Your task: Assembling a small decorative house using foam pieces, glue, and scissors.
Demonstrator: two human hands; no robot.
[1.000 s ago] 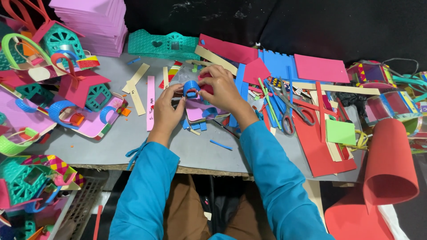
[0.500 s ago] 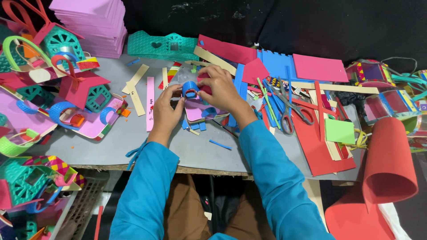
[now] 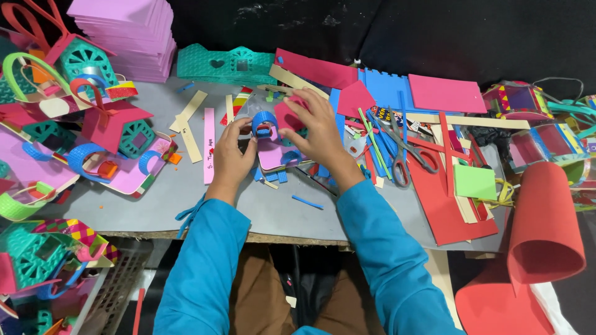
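We look down on a grey table [image 3: 248, 211] crowded with foam craft pieces, and both of our hands meet near its middle over a small pink foam piece [image 3: 273, 155]. Our left hand [image 3: 231, 155] curls in from seven o'clock, its thumb and fingers pinching a blue foam loop [image 3: 264, 123] that stands at the twelve o'clock edge of the pink piece. Our right hand [image 3: 316, 127] comes in from five o'clock with its fingers loosely spread and arched over the right part of the pink piece, the fingertips resting on a red scrap there; we cannot tell whether it grips anything under the palm. A pink strip [image 3: 208, 146] lies flat at nine o'clock from the left hand, with cream strips [image 3: 186, 121] just beyond it. At three o'clock from the right hand lie scissors [image 3: 406, 158] among blue and red strips, and farther that way a green square [image 3: 475, 182] sits on a red sheet [image 3: 444, 205]. A rolled red foam sheet [image 3: 543, 229] stands off the table's edge at four o'clock. At twelve o'clock a teal house front [image 3: 226, 65] leans against the dark backdrop, next to a stack of pink sheets [image 3: 127, 34]. Finished little houses [image 3: 118, 127] crowd the nine o'clock side.
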